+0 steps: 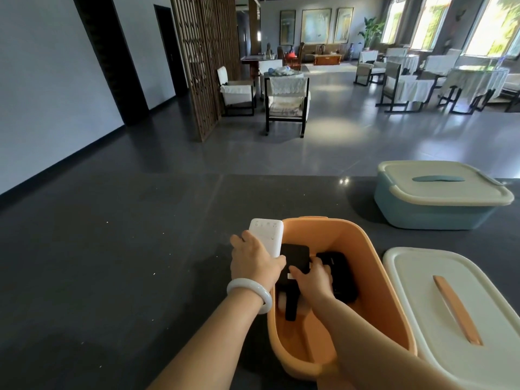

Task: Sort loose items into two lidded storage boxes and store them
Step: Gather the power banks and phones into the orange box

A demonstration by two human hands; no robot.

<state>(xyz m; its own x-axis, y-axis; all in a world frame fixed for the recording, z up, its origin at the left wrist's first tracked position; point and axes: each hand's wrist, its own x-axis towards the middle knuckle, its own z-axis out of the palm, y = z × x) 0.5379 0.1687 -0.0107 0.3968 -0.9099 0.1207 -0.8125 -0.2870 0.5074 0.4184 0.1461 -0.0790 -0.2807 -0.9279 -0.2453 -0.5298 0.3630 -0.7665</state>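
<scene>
An open orange storage box (363, 249) stands on the dark counter in front of me. My left hand (251, 257) grips a white power bank (268, 237) over the box's left rim. My right hand (312, 277) is inside the box, its fingers on a black flat device (295, 258). Another black item (342, 274) lies to the right of it in the box, and a dark one (291, 308) lies lower down. The cream lid with an orange handle (450, 305) lies to the right of the box. A blue box with its cream lid on (439, 192) stands farther back on the right.
The dark counter (126, 263) stretches to the left and ends at an edge beyond the boxes. Past it lies a grey floor with armchairs (287, 102), a wooden lattice screen (205, 66) and tables with white cloths.
</scene>
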